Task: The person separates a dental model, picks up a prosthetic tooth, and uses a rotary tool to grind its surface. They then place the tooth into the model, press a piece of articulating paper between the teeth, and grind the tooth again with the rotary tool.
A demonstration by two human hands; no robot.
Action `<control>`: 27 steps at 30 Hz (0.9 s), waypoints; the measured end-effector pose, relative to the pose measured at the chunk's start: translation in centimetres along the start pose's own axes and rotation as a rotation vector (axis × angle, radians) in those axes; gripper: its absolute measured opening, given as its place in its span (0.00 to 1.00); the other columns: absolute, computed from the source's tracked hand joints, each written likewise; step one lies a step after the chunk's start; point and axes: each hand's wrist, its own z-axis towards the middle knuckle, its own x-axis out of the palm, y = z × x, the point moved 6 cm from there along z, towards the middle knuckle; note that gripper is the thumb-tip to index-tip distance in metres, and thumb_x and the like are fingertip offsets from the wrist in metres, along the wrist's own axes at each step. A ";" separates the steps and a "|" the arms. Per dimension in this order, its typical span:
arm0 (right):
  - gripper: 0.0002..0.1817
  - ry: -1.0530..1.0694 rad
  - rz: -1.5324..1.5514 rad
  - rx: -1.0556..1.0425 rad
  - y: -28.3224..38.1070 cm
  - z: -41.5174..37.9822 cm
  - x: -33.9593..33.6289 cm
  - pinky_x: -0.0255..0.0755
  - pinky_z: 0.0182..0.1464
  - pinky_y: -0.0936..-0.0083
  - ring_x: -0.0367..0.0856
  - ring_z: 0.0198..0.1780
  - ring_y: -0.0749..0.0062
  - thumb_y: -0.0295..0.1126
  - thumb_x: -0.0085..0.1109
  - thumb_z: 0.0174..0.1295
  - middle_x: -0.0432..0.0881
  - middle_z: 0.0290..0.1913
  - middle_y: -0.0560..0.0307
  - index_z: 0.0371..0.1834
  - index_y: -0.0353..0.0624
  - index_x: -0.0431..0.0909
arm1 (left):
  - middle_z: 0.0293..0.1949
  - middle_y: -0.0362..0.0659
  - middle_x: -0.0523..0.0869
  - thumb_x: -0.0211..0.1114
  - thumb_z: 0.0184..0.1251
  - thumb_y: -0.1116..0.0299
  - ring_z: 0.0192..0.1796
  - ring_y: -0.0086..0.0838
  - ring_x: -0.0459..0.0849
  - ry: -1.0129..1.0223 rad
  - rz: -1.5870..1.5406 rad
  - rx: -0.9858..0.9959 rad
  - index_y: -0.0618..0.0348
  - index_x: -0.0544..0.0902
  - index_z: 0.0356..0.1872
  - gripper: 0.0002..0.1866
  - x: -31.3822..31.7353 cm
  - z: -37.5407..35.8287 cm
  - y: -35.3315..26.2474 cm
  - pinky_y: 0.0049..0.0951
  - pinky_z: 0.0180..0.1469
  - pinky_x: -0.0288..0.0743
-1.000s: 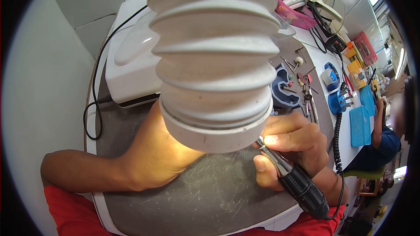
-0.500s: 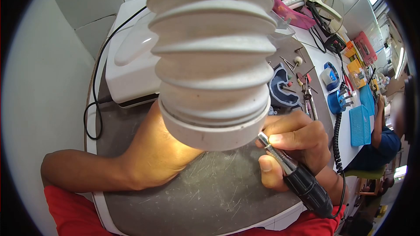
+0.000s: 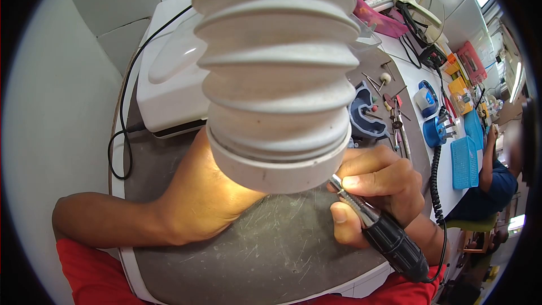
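Note:
My right hand (image 3: 381,189) grips a black and silver rotary handpiece (image 3: 389,237) by its metal front, with its cable leaving the rear end. The handpiece slants up and left, and its tip goes out of sight behind the rim of a white ribbed hose (image 3: 276,90). Only the wrist and back of my left hand (image 3: 226,195) show, lit brightly; the hose hides its fingers and whatever they may hold. Close beyond my right hand lies a grey-blue horseshoe-shaped tray (image 3: 367,127) with small burs.
A white machine (image 3: 172,87) with a black cord stands at the back left. Several loose burs and polishing tips lie at the back right. Beyond are a pink bin (image 3: 381,20), a blue basket (image 3: 464,162) and a co-worker in a dark blue shirt (image 3: 497,192).
My right hand and the handpiece have shifted very slightly left. The hose appears a little further right in view. The left wrist has hardly moved.

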 end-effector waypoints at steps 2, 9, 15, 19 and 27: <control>0.19 -0.009 -0.016 0.006 0.0 0.0 0.0 0.81 0.37 0.69 0.82 0.30 0.66 0.25 0.68 0.57 0.78 0.36 0.45 0.48 0.33 0.70 | 0.48 0.44 0.88 0.76 0.58 0.74 0.51 0.26 0.84 -0.010 0.048 0.010 0.66 0.81 0.52 0.21 0.0 0.1 0.0 0.28 0.56 0.76; 0.19 0.011 -0.006 0.008 0.0 0.1 -0.1 0.81 0.37 0.69 0.83 0.31 0.65 0.25 0.69 0.57 0.78 0.36 0.45 0.48 0.33 0.70 | 0.50 0.44 0.86 0.77 0.57 0.74 0.52 0.26 0.83 -0.012 -0.030 0.035 0.65 0.78 0.55 0.25 -0.2 0.1 1.6 0.29 0.57 0.76; 0.19 0.018 -0.040 0.013 0.2 0.3 -0.1 0.81 0.37 0.70 0.84 0.32 0.64 0.25 0.69 0.57 0.79 0.36 0.45 0.47 0.33 0.71 | 0.50 0.44 0.86 0.77 0.57 0.74 0.53 0.27 0.83 -0.009 -0.006 0.005 0.65 0.78 0.55 0.25 -0.2 0.0 0.9 0.29 0.57 0.76; 0.18 0.023 -0.024 0.026 0.2 0.3 -0.1 0.81 0.37 0.71 0.84 0.33 0.64 0.25 0.69 0.57 0.79 0.36 0.45 0.46 0.34 0.71 | 0.50 0.44 0.86 0.77 0.57 0.75 0.53 0.27 0.83 -0.063 0.039 0.024 0.65 0.78 0.55 0.25 0.0 -0.3 -0.1 0.29 0.57 0.76; 0.21 0.058 -0.005 0.065 0.3 0.2 -0.4 0.79 0.38 0.72 0.83 0.35 0.65 0.26 0.69 0.58 0.76 0.39 0.48 0.50 0.38 0.68 | 0.50 0.45 0.86 0.77 0.57 0.75 0.53 0.27 0.83 0.007 0.015 0.058 0.65 0.78 0.55 0.25 0.1 0.0 -0.1 0.29 0.57 0.76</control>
